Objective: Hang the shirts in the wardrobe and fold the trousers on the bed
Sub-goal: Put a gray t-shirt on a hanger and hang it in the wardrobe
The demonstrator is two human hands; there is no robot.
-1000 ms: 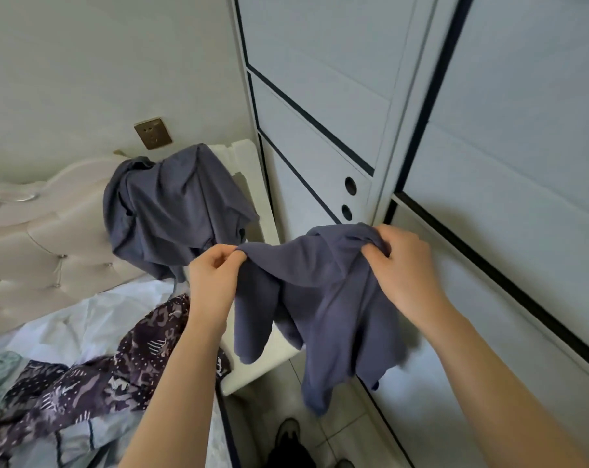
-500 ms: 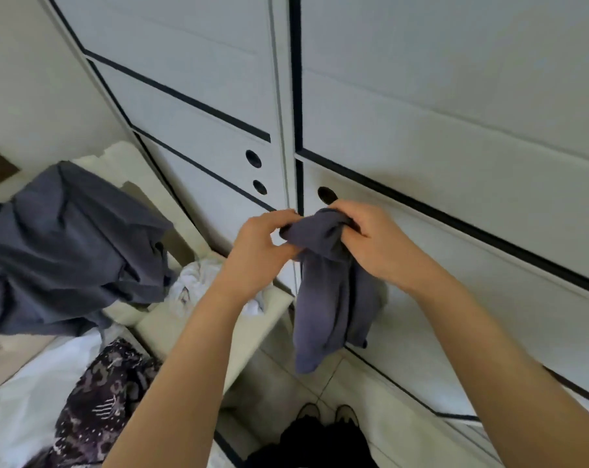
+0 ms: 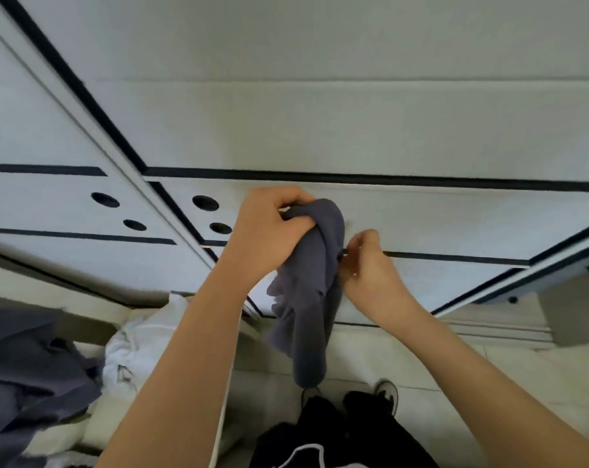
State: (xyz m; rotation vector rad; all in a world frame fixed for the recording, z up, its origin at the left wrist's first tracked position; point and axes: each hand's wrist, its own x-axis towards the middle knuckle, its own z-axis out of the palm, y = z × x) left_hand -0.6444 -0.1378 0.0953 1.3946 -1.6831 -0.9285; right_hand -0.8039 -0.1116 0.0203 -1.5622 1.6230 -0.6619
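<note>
A grey-blue shirt (image 3: 315, 298) hangs bunched in front of the shut white wardrobe doors (image 3: 353, 130). My left hand (image 3: 269, 234) grips the bunched top of the shirt in a fist. My right hand (image 3: 367, 268) is just to the right of it, its curled fingertips pinching at the shirt's right edge, close to the door's dark groove. The shirt's lower part dangles down towards my shoes. A second grey-blue garment (image 3: 29, 376) lies draped at the lower left, with a crumpled white garment (image 3: 130, 349) beside it.
The wardrobe doors carry round finger holes (image 3: 205, 203) left of my hands. A pale padded headboard edge (image 3: 117, 417) sits at the lower left. My shoes (image 3: 386, 391) stand on the tiled floor below. A grey box-like corner (image 3: 573, 315) juts in at the right.
The view has swung further right, square onto the wardrobe doors. The shirt has passed into my left fist, and my right hand has slid off its top to its right edge.
</note>
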